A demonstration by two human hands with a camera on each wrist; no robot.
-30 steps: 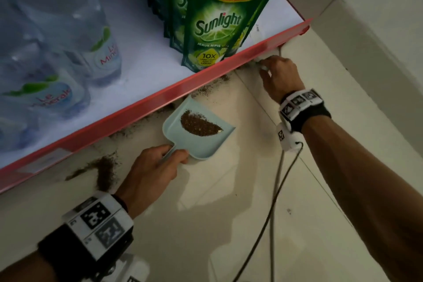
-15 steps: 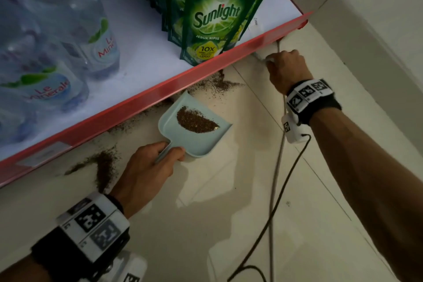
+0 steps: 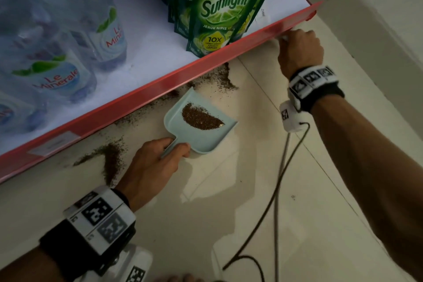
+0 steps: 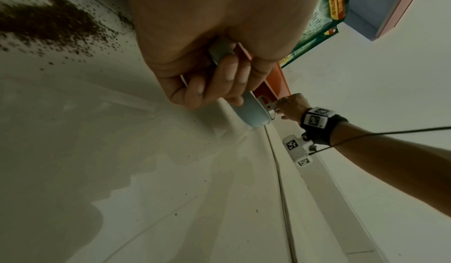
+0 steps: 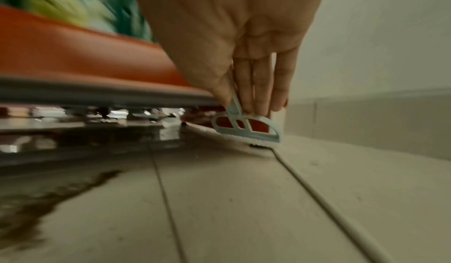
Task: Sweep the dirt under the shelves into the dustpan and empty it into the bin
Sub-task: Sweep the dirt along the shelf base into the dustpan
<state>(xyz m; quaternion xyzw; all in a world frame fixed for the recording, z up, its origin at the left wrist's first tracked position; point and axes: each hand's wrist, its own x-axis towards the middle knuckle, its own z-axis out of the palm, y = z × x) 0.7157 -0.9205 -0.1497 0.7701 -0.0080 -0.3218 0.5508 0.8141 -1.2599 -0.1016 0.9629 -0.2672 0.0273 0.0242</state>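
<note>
Dirt [image 3: 112, 158] lies in dark streaks on the pale floor [image 3: 229, 224] along the red shelf edge [image 3: 142, 96], from lower left to centre. At centre, the left hand [image 3: 155, 162] grips the handle of a blue dustpan [image 3: 201, 128] already holding a crescent of dirt. Upper right, the right hand [image 3: 299, 52] pinches a small brush [image 5: 246, 130] at the shelf's corner. Sweeping looks partly done; emptying remains.

More dirt [image 3: 223, 80] now lies swept out from under the shelf [image 3: 160, 84], beside the dustpan [image 3: 201, 126].
</note>
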